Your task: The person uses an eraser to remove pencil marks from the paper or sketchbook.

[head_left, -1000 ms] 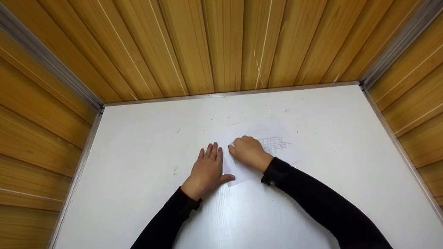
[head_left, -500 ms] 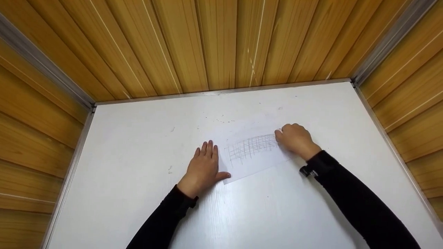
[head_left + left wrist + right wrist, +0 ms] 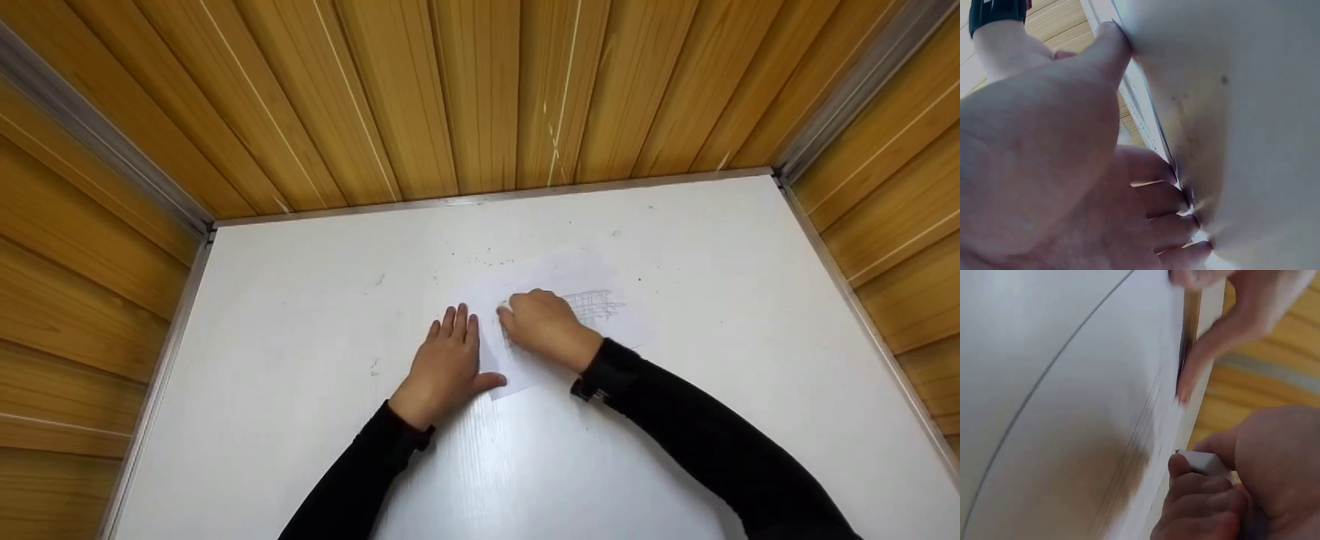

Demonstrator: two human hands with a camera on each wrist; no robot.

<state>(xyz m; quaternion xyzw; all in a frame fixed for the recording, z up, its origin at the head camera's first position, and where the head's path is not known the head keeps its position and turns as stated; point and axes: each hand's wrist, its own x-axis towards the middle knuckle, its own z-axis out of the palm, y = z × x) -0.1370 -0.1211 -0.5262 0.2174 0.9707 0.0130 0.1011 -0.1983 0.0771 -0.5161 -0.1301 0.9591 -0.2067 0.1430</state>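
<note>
Left hand: the left hand point(image 3: 439, 373) lies palm down, fingers straight and close together, thumb stretched out to the side. It grips nothing; the thumb rests on the near left corner of the paper point(image 3: 559, 274), and the fingers lie along its left edge.
Right hand: the right hand point(image 3: 547, 328) is curled over the paper, thumb and forefinger pinching a small white block point(image 3: 1207, 462), the other fingers folded in beneath.
White block: at the fingertips, over the left part of the paper; whether it touches the sheet cannot be told.
Paper: a thin white sheet, flat on the middle of the white surface point(image 3: 315, 315), set at a slant.
Grid: thin grey crossing lines point(image 3: 600, 303) on the paper, showing to the right of the right hand and a little below its fingertips; the hand covers the middle.
Sleeves: black on both arms, the left sleeve point(image 3: 345, 480) and the right sleeve point(image 3: 705, 420) reaching the wrists.
Specks: small dark specks point(image 3: 491, 262) dot the surface beyond the paper.
Walls: yellow-brown wood-look panels point(image 3: 480, 97) behind and on both sides.
</note>
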